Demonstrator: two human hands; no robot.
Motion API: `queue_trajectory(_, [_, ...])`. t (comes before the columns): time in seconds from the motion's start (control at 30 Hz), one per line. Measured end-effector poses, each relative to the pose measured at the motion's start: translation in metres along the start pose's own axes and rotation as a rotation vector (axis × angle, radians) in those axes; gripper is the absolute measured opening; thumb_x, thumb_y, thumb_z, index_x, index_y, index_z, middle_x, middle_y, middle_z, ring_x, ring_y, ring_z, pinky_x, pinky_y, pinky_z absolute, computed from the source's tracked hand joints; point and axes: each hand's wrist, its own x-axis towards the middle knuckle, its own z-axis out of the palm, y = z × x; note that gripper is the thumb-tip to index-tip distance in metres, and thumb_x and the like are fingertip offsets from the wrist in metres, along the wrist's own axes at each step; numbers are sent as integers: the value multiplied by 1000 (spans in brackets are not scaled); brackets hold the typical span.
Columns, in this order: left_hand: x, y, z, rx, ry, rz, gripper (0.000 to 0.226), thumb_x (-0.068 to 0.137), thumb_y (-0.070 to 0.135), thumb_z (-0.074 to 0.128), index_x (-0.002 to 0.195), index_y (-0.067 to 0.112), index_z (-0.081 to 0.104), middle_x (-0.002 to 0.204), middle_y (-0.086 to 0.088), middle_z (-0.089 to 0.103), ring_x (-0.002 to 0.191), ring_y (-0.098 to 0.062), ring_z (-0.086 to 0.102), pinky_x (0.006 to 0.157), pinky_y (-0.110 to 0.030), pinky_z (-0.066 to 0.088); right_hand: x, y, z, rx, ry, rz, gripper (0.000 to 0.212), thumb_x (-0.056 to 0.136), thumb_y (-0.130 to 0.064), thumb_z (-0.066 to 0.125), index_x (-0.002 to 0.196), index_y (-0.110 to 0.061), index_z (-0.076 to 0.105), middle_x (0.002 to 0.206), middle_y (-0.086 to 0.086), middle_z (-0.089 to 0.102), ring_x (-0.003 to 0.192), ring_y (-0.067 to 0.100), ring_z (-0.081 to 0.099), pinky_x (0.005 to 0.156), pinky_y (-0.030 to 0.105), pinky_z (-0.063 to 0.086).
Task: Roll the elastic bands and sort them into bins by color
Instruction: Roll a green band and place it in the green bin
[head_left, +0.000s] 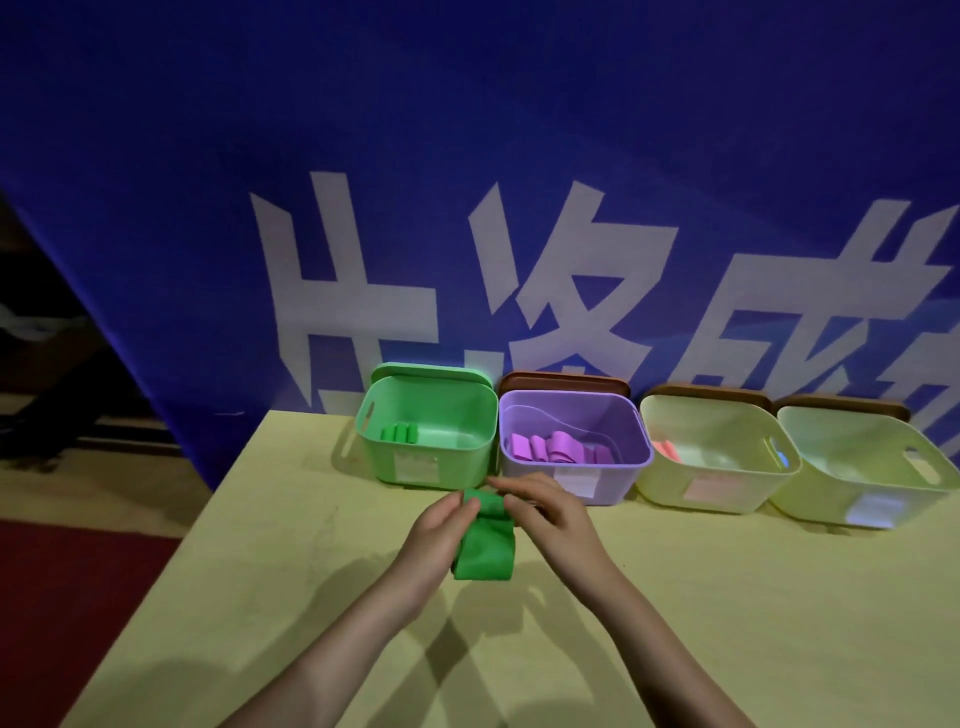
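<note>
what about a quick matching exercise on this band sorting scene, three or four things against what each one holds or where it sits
Things:
1. green bin
2. purple bin
3. green band
4. third bin from the left

States:
A. holds pink bands
B. between both hands, part rolled
C. holds rolled green bands
D. holds purple bands

The left hand and right hand pinch the rolled top of the green band above the table.

Pairs: 1-C, 2-D, 3-B, 4-A
</note>
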Motion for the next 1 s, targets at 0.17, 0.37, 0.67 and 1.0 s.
queue_trajectory(0.17, [6,4,-4,117,13,53,20,100,14,43,100,19,62,101,-5,67,93,-16,61,81,-26,46,7,8,7,123,11,141,12,90,-11,64,96,-17,72,90,0,73,82,7,66,74,23,51])
queue_trajectory(0.37, [20,4,2,53,52,-29,20,97,23,51,91,18,69,83,1,69,74,-9,62,64,-20,45,17,10,0,268,107,179,12,88,1,62,88,-8,70,68,-6,69,62,0,60,59,15,45])
queue_trajectory(0.67, [45,-1,39,54,102,18,22,96,24,53,88,14,70,75,-5,66,69,-15,59,66,-33,48,28,22,-18,282,199,174,9,87,1,64,85,-7,69,68,-2,65,63,6,56,62,20,45])
queue_trajectory(1.0, [75,9,68,-205,35,-68,23,98,15,48,82,8,64,56,1,42,44,-5,34,36,-16,23,43,33,-48,-100,287,-134,22,81,-15,64,98,-26,72,81,-4,61,77,5,55,71,14,43])
